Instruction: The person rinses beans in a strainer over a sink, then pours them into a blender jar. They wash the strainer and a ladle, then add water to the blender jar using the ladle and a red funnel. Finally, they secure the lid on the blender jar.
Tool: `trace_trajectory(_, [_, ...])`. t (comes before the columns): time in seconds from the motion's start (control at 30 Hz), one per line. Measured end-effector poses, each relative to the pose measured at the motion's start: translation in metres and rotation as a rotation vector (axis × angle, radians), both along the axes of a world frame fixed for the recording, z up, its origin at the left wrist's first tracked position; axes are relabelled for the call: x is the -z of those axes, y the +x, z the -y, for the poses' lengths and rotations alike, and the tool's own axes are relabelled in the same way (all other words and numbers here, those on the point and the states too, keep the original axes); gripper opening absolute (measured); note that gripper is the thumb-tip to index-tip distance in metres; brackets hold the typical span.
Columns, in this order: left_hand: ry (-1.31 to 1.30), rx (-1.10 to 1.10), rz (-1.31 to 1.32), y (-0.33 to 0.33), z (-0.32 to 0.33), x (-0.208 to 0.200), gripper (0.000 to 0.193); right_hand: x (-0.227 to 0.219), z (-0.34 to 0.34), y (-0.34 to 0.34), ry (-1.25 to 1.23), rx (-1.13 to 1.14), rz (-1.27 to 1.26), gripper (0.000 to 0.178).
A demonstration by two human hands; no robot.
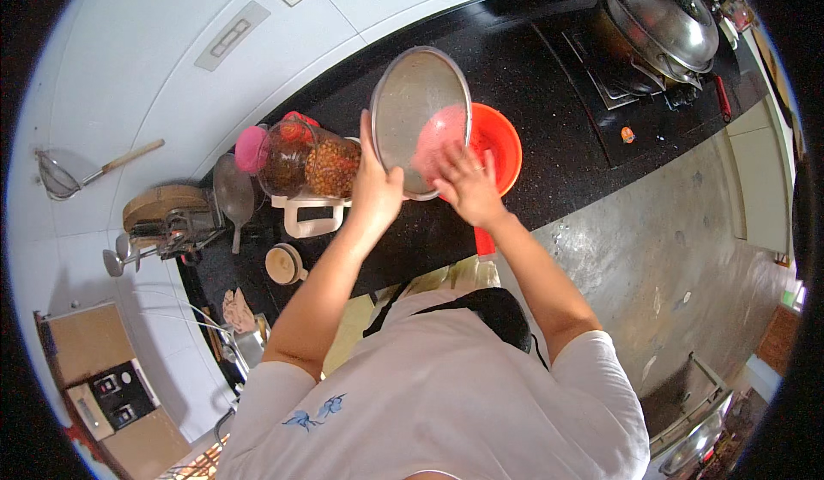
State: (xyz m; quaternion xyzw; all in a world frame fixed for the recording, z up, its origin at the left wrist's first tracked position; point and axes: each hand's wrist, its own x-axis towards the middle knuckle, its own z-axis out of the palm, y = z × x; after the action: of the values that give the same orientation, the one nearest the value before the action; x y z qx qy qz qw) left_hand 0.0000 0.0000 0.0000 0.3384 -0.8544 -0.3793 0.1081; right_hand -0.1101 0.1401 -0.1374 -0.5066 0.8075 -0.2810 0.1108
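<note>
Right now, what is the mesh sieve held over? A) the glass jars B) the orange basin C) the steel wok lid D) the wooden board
B: the left hand tilts the mesh sieve above the orange basin, with the right hand at its lower rim.

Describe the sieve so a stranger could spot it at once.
Start at the black counter below the white wall. Over its front edge, both hands tilt the sieve above an orange bowl. It is the only round metal mesh disc there; the jars beside it are glass.

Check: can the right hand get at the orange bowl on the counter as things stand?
Probably yes. The right hand rests on the tilted metal sieve right above the orange bowl; only the sieve overlaps its left side.
</note>
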Motion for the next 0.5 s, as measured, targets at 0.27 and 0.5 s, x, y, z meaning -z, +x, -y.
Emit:
trace_trajectory(0.27, [0.381,0.024,0.260,-0.024,0.012,-0.054,0.086,0.055,0.015,-0.056,-0.230,0.716,0.940,0.028])
trace_trajectory(0.5, [0.068,0.045,-0.097,0.005,-0.024,0.007,0.108,0.036,0.020,-0.022,-0.345,0.857,1.078,0.019])
